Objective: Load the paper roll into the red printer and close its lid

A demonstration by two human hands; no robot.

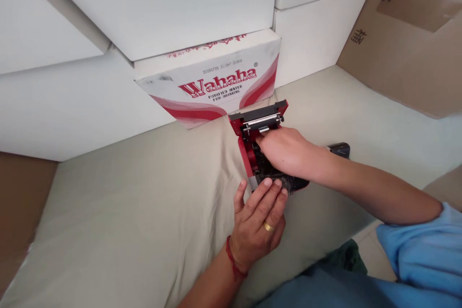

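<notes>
A red and black device (252,127) with a metal bar near its top lies open on a pale cloth-covered surface (137,202). My right hand (288,151) rests inside it, fingers curled down into the black interior; what they touch is hidden. My left hand (258,224), wearing a gold ring and a red wrist string, presses its fingertips flat against the device's near edge.
A white Wahaha water carton (212,84) stands just behind the device, among large white boxes (162,5). A brown cardboard box (407,33) leans at the right. A small dark object (339,148) lies behind my right forearm.
</notes>
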